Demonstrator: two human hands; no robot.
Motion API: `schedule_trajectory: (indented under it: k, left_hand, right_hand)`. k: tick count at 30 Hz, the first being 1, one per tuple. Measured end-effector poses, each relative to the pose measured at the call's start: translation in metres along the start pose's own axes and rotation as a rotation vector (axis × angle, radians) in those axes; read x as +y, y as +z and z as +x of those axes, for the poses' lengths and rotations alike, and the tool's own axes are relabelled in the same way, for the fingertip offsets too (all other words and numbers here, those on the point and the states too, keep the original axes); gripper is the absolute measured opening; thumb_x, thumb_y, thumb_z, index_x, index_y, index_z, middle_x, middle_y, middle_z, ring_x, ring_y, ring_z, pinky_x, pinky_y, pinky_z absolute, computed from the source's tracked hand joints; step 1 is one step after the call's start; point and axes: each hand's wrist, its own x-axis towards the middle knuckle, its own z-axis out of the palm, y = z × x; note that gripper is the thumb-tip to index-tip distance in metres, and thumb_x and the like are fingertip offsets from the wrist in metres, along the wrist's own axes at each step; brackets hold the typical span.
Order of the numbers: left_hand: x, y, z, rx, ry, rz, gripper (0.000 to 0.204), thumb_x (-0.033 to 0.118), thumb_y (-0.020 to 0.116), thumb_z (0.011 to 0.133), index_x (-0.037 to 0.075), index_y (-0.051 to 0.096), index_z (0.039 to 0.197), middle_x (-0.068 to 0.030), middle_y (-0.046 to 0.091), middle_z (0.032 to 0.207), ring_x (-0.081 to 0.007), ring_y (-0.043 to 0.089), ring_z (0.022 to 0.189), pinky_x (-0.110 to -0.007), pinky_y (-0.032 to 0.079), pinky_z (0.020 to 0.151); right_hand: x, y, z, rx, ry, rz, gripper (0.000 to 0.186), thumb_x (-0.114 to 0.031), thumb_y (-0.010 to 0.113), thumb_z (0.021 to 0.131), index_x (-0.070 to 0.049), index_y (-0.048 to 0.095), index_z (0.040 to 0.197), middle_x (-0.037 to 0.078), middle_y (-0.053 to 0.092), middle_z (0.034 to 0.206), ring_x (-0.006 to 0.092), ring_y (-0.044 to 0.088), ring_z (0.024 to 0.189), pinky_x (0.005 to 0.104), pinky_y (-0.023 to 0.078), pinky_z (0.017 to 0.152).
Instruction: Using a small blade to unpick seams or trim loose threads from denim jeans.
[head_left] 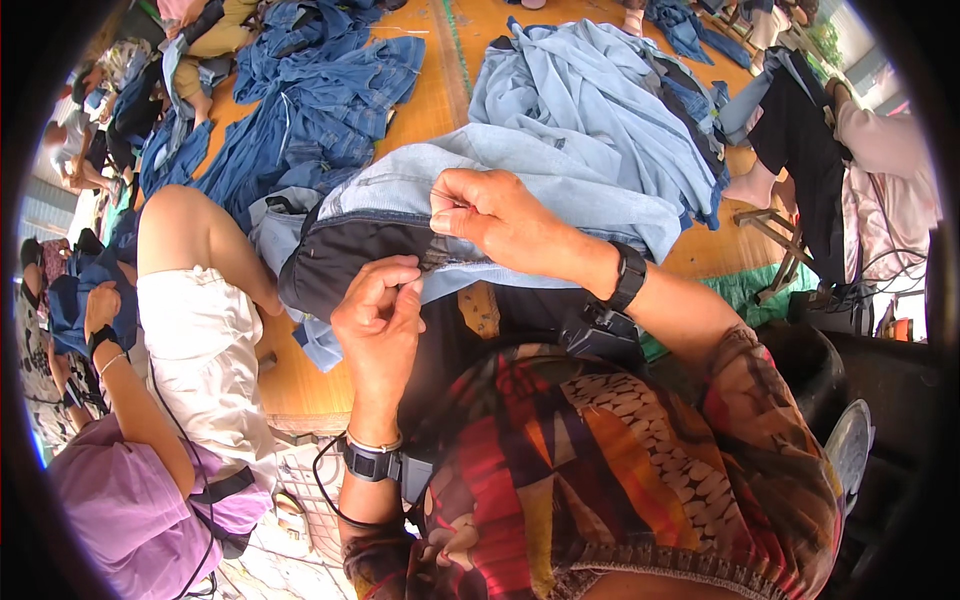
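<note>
Near the lap, the left hand (380,320) and right hand (500,220) both pinch the rumpled pale-blue denim garment (560,200) along its dark lining (345,255).

The single head camera is looking steeply down from the wearer's head. It is sitting close over the lap, fisheye bending the rim.

The scene is bright, with soft daylight that seems to come from the far side, beyond the two hands. The pale denim (560,190) just behind the grip is almost washed out, and the dark cloth under it loses its detail. Shadows are soft. The centre is sharp. Near the rim straight edges bend, things blur a little, and a black round border closes the picture.
</note>
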Motion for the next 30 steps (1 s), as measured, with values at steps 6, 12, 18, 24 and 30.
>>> schedule_trajectory:
  k: [6,12,18,24,30]
  left_hand:
    - [-0.006,-0.002,-0.009,0.042,0.278,0.26,0.018,-0.014,0.06,0.073,0.0,0.065,0.083,-0.0079,0.062,0.09,-0.0051,0.053,0.062,-0.019,0.042,0.052]
    - [-0.015,-0.001,-0.013,0.067,0.376,0.348,0.021,-0.011,0.064,0.067,0.004,0.065,0.082,-0.0084,0.062,0.085,-0.0227,0.062,0.074,-0.029,0.05,0.063]
    - [-0.014,0.002,-0.014,0.091,0.421,0.391,0.02,-0.01,0.065,0.066,0.005,0.065,0.08,-0.0076,0.062,0.084,-0.0228,0.062,0.072,-0.03,0.049,0.061]
    - [-0.016,0.002,-0.017,0.093,0.377,0.364,0.021,-0.011,0.064,0.067,0.004,0.065,0.081,-0.0079,0.061,0.083,-0.0218,0.062,0.071,-0.03,0.049,0.06]
    - [-0.013,0.003,-0.017,0.064,0.33,0.309,0.017,-0.011,0.064,0.073,0.001,0.065,0.084,-0.0084,0.061,0.085,-0.0125,0.056,0.066,-0.023,0.046,0.059]
  right_hand:
    - [0.002,0.0,0.003,-0.033,0.068,0.145,0.011,-0.013,0.06,0.086,-0.004,0.054,0.083,-0.002,0.043,0.066,0.0047,0.039,0.062,0.0232,0.034,0.054]
    - [0.007,-0.002,-0.005,-0.17,-0.092,0.023,0.02,-0.005,0.064,0.08,-0.004,0.064,0.1,-0.001,0.055,0.078,0.0086,0.05,0.067,0.0248,0.04,0.058]
    - [0.008,0.013,-0.005,-0.28,-0.16,-0.249,0.012,0.001,0.064,0.072,0.0,0.064,0.084,0.004,0.055,0.076,0.019,0.057,0.07,0.0311,0.044,0.064]
    - [0.005,0.012,-0.004,-0.231,0.135,0.138,0.008,-0.001,0.064,0.076,-0.001,0.057,0.073,0.0,0.054,0.067,0.0078,0.052,0.063,0.0248,0.04,0.057]
    - [0.009,0.008,-0.008,-0.204,0.376,0.422,0.009,-0.009,0.062,0.083,-0.005,0.058,0.077,-0.003,0.052,0.063,0.0032,0.045,0.058,0.0204,0.038,0.056]
